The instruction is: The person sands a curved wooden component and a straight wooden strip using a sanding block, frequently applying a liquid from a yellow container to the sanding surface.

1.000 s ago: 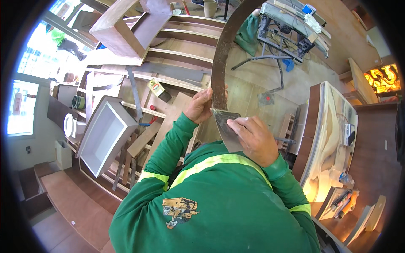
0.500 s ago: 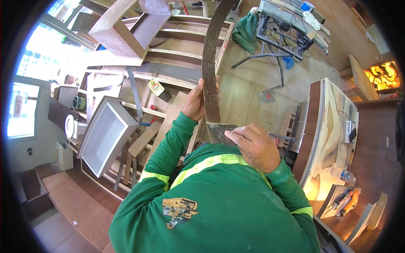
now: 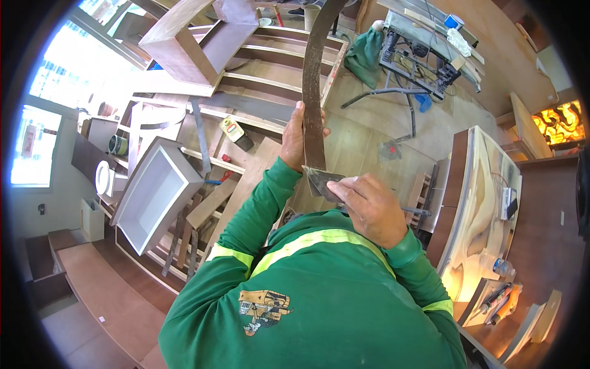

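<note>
A long, dark brown strip point(image 3: 312, 92) curves up and away in front of me, its face streaked with pale smears. My left hand point(image 3: 295, 140) is closed round its lower part, thumb on the left edge and fingertips showing on the right. Across the strip's near end lies a grey, flat scraper point(image 3: 322, 184), its wide edge against the brown face. My right hand point(image 3: 378, 212) pinches this scraper between thumb and fingers. The scraper's far corner and the very end of the strip overlap, so where the strip stops is hidden.
A slatted wooden frame point(image 3: 270, 72) stands ahead to the left, with a yellowish bottle point(image 3: 233, 132) and loose boards on it. Beside it leans a white-lined box point(image 3: 157, 200). A table saw on a stand point(image 3: 418, 55) is ahead right; a glowing marbled counter point(image 3: 482, 197) stands at right.
The whole view has shifted slightly. The left hand's fingers show a little more past the strip's right edge; the scraper stays at the strip's near end.
</note>
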`<action>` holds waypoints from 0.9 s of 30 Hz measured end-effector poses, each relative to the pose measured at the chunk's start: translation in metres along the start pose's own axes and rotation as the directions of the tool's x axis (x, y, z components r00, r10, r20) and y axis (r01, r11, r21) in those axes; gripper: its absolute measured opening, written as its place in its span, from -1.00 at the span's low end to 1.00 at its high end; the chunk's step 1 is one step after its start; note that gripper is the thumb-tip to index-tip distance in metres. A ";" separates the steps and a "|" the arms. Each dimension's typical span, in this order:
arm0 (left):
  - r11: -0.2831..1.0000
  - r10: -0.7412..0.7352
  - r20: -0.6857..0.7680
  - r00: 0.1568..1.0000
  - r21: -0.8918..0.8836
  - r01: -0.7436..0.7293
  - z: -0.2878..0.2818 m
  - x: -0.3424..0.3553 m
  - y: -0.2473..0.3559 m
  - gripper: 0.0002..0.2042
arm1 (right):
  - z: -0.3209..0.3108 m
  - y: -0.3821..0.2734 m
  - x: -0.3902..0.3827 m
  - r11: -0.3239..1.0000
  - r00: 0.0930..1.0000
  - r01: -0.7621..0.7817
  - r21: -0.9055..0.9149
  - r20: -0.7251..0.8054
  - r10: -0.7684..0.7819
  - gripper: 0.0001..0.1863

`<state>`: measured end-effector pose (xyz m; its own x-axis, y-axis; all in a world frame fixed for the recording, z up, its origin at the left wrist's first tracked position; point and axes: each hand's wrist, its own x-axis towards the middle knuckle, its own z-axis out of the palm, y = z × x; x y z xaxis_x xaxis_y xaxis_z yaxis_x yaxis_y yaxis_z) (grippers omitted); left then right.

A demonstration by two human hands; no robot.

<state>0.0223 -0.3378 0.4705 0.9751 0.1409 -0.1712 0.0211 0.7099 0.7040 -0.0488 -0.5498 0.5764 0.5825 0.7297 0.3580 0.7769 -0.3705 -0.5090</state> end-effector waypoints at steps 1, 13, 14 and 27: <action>1.000 -0.007 -0.008 1.000 -0.003 0.007 -0.001 0.000 -0.001 -0.50 | -0.001 0.000 -0.001 1.000 1.000 0.000 0.010 0.024 0.000 -0.45; 0.991 0.045 -0.003 0.999 0.129 -0.045 -0.007 0.016 0.009 -0.44 | 0.004 0.004 0.011 0.998 0.999 0.037 0.060 -0.009 -0.036 -0.38; 0.990 0.062 0.006 0.998 0.129 -0.062 -0.007 0.018 0.009 -0.43 | 0.005 0.003 0.009 0.998 0.999 0.037 0.057 0.010 -0.037 -0.35; 0.999 -0.039 0.117 0.992 -0.005 0.040 0.017 0.014 0.010 -0.51 | 0.003 0.012 0.019 0.998 0.996 0.011 0.069 -0.084 -0.005 -0.32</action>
<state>0.0395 -0.3404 0.4865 0.9926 0.0312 -0.1171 0.0592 0.7181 0.6934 -0.0298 -0.5386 0.5744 0.5969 0.6806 0.4249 0.7647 -0.3223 -0.5580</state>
